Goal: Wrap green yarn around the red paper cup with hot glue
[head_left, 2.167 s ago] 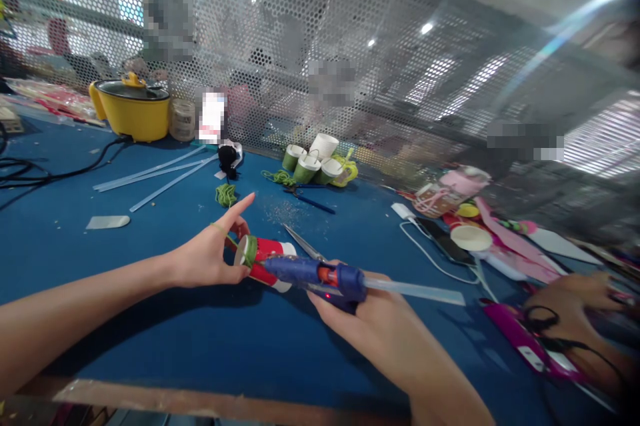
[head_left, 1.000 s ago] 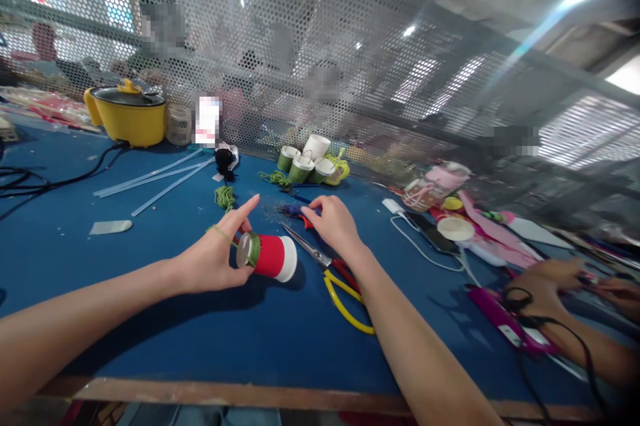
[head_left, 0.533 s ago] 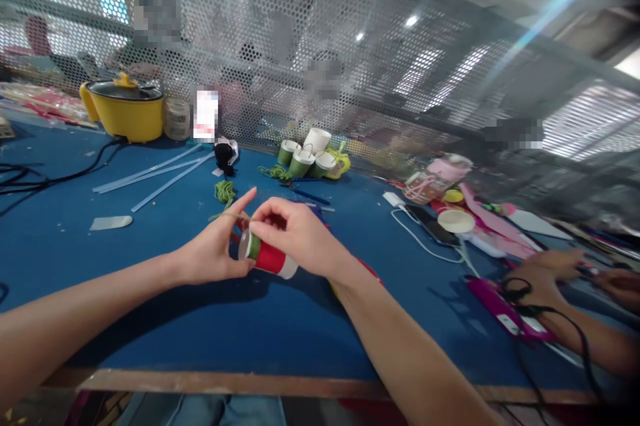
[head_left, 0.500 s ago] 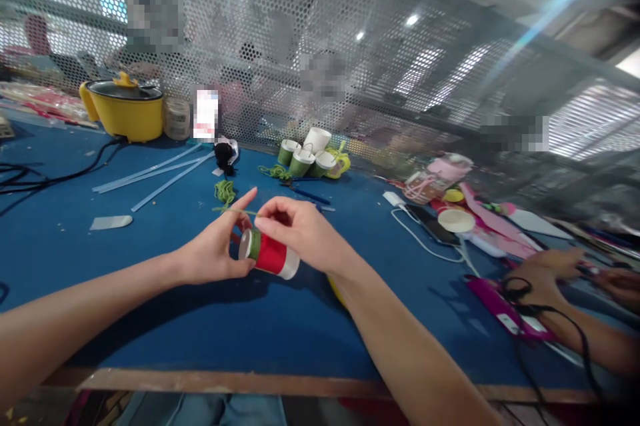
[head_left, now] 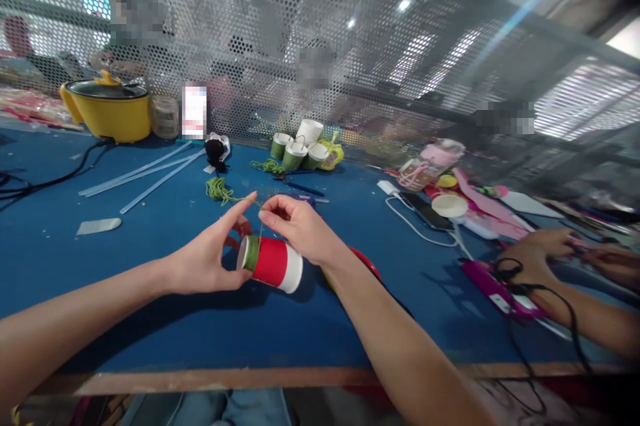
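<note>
My left hand (head_left: 210, 256) grips a paper cup (head_left: 273, 262) by its narrow end, thumb on the near side and index finger raised. The cup lies tilted on its side, with a red band round its middle, a bare white part by the rim and green yarn wound round the narrow end. Above the cup, my right hand (head_left: 295, 223) pinches a strand of the green yarn, which runs up from the cup and past the left index fingertip. A loose bundle of green yarn (head_left: 218, 189) lies just beyond my left hand.
Several cups (head_left: 295, 155) wound with green stand at the back, near pliers. A yellow electric pot (head_left: 114, 113) and clear glue sticks (head_left: 143, 169) are at the left. On the right lie a phone (head_left: 425, 211), a purple power strip (head_left: 500, 289) and another person's hands (head_left: 543, 259).
The strand between my right fingers and the cup now stands nearly upright, and my right hand has shifted slightly away from the cup. The whole view has moved a little.
</note>
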`<state>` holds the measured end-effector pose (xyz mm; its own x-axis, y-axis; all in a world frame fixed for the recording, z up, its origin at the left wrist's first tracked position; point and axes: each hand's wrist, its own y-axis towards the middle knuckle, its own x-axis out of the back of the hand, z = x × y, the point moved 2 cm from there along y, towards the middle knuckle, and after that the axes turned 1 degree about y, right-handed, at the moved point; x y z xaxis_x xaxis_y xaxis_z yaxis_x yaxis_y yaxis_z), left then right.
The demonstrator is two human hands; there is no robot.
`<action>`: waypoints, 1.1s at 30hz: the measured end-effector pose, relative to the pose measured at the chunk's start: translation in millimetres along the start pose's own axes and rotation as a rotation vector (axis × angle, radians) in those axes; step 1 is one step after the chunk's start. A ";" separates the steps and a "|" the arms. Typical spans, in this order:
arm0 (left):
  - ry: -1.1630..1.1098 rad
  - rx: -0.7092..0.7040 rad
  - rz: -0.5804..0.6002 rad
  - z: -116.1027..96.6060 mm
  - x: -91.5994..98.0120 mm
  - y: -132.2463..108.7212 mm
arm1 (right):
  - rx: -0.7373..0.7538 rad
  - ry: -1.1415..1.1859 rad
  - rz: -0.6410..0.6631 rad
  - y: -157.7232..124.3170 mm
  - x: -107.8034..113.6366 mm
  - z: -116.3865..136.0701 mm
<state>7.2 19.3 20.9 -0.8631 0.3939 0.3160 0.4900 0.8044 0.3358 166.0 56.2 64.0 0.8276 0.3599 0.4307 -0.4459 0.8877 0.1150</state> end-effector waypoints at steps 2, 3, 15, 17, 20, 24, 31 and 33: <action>0.007 -0.021 0.005 -0.3 -0.4 -0.5 | -0.011 -0.013 0.010 -0.3 -0.3 -2.1; 0.010 -0.028 0.007 -0.4 -0.5 -0.7 | -0.017 -0.015 0.015 -0.4 -0.4 -3.5; 0.144 -0.177 0.048 -4.1 -0.2 -4.1 | -0.101 -0.074 0.127 -3.9 -2.6 -8.2; 0.181 -0.193 0.052 -4.6 0.1 -4.3 | -0.117 -0.119 0.149 -4.2 -3.5 -8.4; 0.244 -0.219 0.058 -5.7 0.9 -4.3 | -0.108 -0.200 0.179 -4.0 -4.4 -9.2; 0.319 -0.265 0.078 -7.9 1.6 -4.0 | -0.076 -0.325 0.201 -4.5 -5.0 -9.7; 0.357 -0.241 0.115 -4.3 3.9 -2.7 | -0.077 -0.463 0.140 -7.3 -6.6 -11.9; 0.307 -0.177 0.124 -0.4 5.4 -1.6 | -0.076 -0.504 0.100 -7.0 -6.9 -12.7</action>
<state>1.8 20.0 22.4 -0.7324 0.3100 0.6063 0.6250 0.6594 0.4179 167.7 51.2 48.9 0.5067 0.2773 0.8163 -0.4729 0.8811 -0.0058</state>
